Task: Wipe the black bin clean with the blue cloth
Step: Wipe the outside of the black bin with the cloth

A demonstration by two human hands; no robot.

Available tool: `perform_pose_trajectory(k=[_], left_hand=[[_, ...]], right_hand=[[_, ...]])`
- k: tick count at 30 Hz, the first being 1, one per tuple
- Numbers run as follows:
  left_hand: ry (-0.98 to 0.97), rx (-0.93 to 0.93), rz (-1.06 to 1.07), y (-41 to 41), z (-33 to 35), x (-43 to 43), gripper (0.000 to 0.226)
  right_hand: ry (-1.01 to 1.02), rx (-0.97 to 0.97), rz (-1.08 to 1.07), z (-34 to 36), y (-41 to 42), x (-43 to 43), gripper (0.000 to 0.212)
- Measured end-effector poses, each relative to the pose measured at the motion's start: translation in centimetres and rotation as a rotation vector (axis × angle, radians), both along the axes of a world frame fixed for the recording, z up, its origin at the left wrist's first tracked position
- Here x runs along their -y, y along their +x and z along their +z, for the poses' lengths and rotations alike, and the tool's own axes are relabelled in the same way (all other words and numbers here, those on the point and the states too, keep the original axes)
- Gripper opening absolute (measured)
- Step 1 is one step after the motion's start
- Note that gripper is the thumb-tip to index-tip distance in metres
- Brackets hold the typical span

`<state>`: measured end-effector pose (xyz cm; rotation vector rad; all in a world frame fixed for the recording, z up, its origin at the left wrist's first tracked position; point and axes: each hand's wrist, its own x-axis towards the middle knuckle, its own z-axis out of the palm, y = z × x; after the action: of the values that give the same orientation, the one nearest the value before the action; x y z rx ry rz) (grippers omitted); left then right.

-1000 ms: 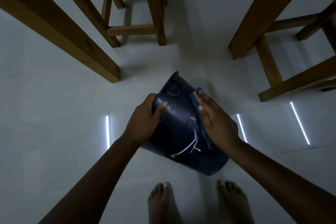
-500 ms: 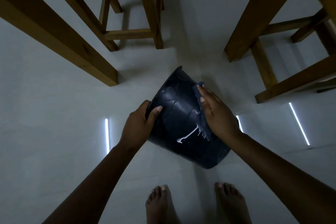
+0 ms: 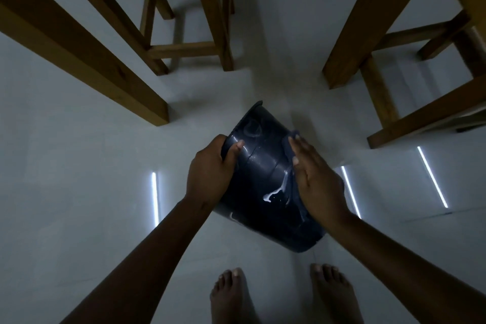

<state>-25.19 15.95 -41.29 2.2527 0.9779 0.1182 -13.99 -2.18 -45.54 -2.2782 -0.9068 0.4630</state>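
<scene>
The black bin is held tilted above the pale floor, its outer wall facing me and its mouth turned away toward the upper left. White streaks run across the wall near its middle. My left hand grips the bin's left side, thumb on the wall. My right hand lies flat on the right side of the wall, pressing the blue cloth against it. Only the cloth's edge shows past my fingers and along my palm.
Wooden table and stool legs stand on the floor at upper left, upper middle and right. My two bare feet are just below the bin. Bright light strips reflect on the floor.
My right hand with the cloth has slid down the bin's right wall toward me. The white streak looks shorter. The bin has shifted slightly; my left hand keeps its grip.
</scene>
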Motion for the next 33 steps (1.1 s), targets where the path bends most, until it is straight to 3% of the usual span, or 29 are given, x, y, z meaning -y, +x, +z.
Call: perform_pose_trajectory(k=[2,5,7,11,13,16,19,23,25,29,33], left_hand=[[0.003,-0.015,-0.012,0.2,0.0,-0.2,0.029],[-0.019,0.009,-0.034,0.3,0.0,-0.5,0.032],[-0.043,-0.004,-0.051,0.4,0.1,-0.5,0.03],[-0.041,-0.025,-0.058,1.0,0.3,-0.6,0.03],[-0.034,-0.024,-0.044,1.0,0.2,-0.6,0.032],[-0.027,-0.015,-0.029,0.8,0.0,-0.7,0.035],[-0.046,-0.002,-0.04,1.2,0.2,-0.8,0.039],[-0.059,-0.016,-0.046,1.7,0.4,-0.6,0.038],[-0.05,-0.027,-0.029,1.5,0.5,-0.6,0.039],[-0.038,-0.034,-0.007,1.3,0.4,-0.7,0.04],[-0.064,0.001,-0.018,1.9,0.4,-0.7,0.038]], right_hand=[[-0.052,0.188,0.097,0.1,-2.7,0.9,0.047],[-0.084,0.284,0.276,0.2,-3.4,0.0,0.05],[-0.071,0.257,0.299,0.4,-1.5,-1.5,0.051],[-0.008,0.003,0.08,-0.2,1.4,-1.6,0.05],[-0.057,0.063,0.043,-0.2,-0.6,-0.3,0.049],[-0.142,0.282,0.195,0.3,-4.5,0.6,0.052],[-0.114,0.283,0.304,0.3,-2.9,-0.8,0.052],[-0.011,0.003,0.048,0.0,0.7,-1.9,0.059],[-0.013,0.043,-0.032,0.0,0.0,-0.3,0.052],[-0.136,0.3,0.187,0.2,-4.8,1.4,0.051],[-0.111,0.284,0.319,0.5,-2.7,-1.7,0.05]])
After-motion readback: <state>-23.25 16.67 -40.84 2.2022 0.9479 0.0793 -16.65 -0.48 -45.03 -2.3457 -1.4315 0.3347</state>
